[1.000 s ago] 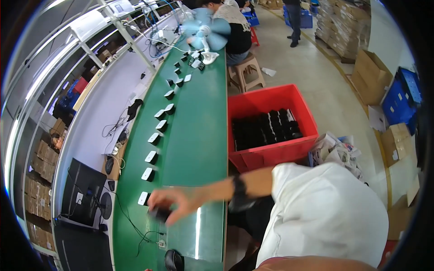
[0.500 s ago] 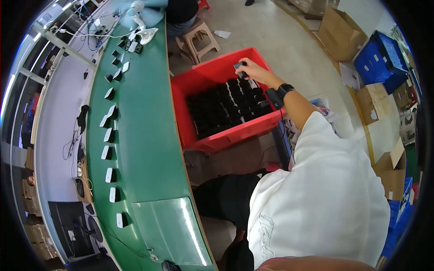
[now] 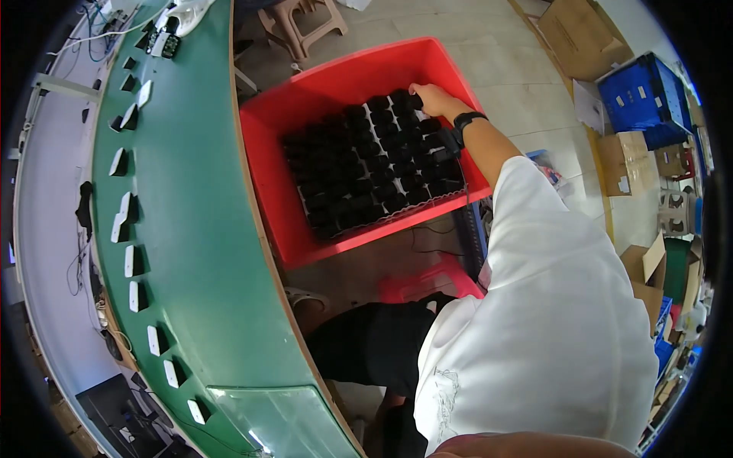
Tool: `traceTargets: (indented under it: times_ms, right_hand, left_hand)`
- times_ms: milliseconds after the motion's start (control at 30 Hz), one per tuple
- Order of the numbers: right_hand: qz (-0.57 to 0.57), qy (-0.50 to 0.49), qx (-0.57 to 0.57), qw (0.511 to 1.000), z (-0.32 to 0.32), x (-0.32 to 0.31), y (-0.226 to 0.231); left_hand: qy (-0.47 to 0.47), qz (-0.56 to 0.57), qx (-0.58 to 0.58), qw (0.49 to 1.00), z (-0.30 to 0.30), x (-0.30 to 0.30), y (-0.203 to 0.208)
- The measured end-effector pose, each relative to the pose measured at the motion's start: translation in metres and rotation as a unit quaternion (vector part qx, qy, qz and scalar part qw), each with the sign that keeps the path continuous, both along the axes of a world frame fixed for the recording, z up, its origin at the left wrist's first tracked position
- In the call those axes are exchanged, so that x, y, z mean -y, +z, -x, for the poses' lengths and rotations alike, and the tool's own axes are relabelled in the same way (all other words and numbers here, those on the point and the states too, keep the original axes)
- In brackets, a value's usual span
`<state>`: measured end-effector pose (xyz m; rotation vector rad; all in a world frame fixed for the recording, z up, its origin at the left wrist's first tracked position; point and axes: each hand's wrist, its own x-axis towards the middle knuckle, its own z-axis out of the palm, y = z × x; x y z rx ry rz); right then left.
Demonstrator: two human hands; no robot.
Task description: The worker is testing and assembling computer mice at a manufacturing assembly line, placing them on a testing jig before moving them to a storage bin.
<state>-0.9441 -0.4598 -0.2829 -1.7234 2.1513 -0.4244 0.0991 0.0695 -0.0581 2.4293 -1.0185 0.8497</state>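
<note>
Right hand (image 3: 437, 99) at the red bin (image 3: 269, 202), reaching in over its right edge; the fingers are bent and the tips meet a black piece (image 3: 412, 101) at the far right corner of the packed rows, though whether the piece is pinched or merely touched cannot be told, the thumb being hidden. A dark band (image 3: 468, 119) circles the wrist, and a white sleeve (image 3: 519, 244) covers the upper arm. Black pieces (image 3: 374, 162) fill the bin in close rows, with pale strips showing between several of them. The bin stands just beside the right edge of the green tabletop (image 3: 206, 229). Along the left edge of the tabletop runs a spaced line of white-faced black blocks (image 3: 134, 261), two of which overlap; a clear sheet (image 3: 267, 416) lies at the near right corner, and small dark parts (image 3: 163, 44) cluster toward the far end. Beyond the bin's near edge is a pink stool (image 3: 435, 281); past its far edge, a beige stool (image 3: 305, 32)
</note>
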Motion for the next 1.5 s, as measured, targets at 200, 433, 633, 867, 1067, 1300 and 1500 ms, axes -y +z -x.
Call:
traceTargets:
  times_ms: [200, 433, 633, 867, 1067, 1300, 1500]
  right_hand:
    - [-0.089, 0.064, -0.081, 0.991, -0.006, 0.003, -0.047]
    - [-0.253, 0.128, -0.214, 0.935, -0.018, 0.033, -0.081]
    - [-0.181, 0.049, -0.311, 0.932, 0.001, 0.009, -0.061]
    - [-0.225, 0.328, -0.185, 0.899, -0.154, 0.041, 0.172]
    - [0.11, 0.567, 0.174, 0.798, -0.381, -0.075, 0.366]
    - [0.206, 0.7, 0.174, 0.661, -0.517, -0.154, 0.301]
    - [0.22, 0.632, 0.151, 0.728, -0.539, -0.181, 0.261]
  left_hand:
    - [0.034, 0.091, -0.138, 0.986, -0.031, -0.01, 0.005]
    - [-0.016, 0.366, -0.367, 0.855, -0.024, -0.004, 0.022]
    - [-0.144, 0.313, -0.444, 0.827, -0.019, 0.003, -0.01]
    - [0.009, 0.131, -0.346, 0.929, -0.008, -0.035, 0.022]
    - [0.047, -0.001, -0.24, 0.97, 0.023, 0.044, 0.029]
    - [0.021, 0.33, -0.29, 0.898, 0.022, 0.032, 0.018]
    - [0.001, 0.379, -0.322, 0.868, 0.04, 0.02, 0.025]
